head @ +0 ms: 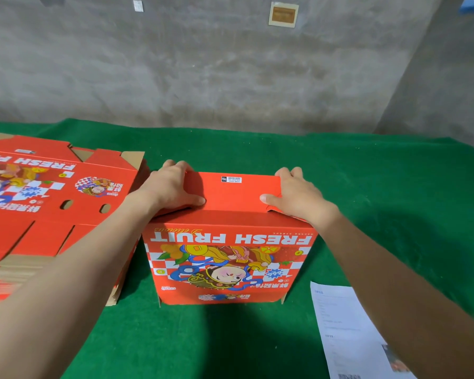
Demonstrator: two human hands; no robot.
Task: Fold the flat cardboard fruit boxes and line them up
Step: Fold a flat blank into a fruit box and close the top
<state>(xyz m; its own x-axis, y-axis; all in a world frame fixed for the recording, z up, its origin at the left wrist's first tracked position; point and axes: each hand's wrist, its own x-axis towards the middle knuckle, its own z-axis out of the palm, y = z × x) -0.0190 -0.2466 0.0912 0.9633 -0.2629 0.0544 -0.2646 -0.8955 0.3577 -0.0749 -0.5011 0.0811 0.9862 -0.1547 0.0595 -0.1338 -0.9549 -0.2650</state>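
**A:** Where is the box just now?

**B:** The red printed cardboard fruit box [227,242] stands erected in the middle of the green felt-covered table [367,187], its "FRESH FRUIT" face toward the camera and upside down. Both hands are on its top panel. The left hand [173,187] lies flat over the left end, fingers curled over the far edge, thumb pressing on the top. The right hand [296,195] mirrors it at the right end. Neither is a closed grip — more a spread, pressing clasp.

**A:** How would you expect it to handle?

**B:** Light and hollow, I'd judge. The corrugated board is stiff across its panels but gives at the creases, so hold it near the corners and edges, not mid-panel. The printed face looks smooth, perhaps a little slick; the raw edges are brown and rough.

**A:** And the rest?

**B:** A stack of flat unfolded red cardboard box blanks [52,201] lies to the left, just beside the box — die-cut with oval handle holes and slots. A white printed paper sheet [345,324] rests near the right forearm.
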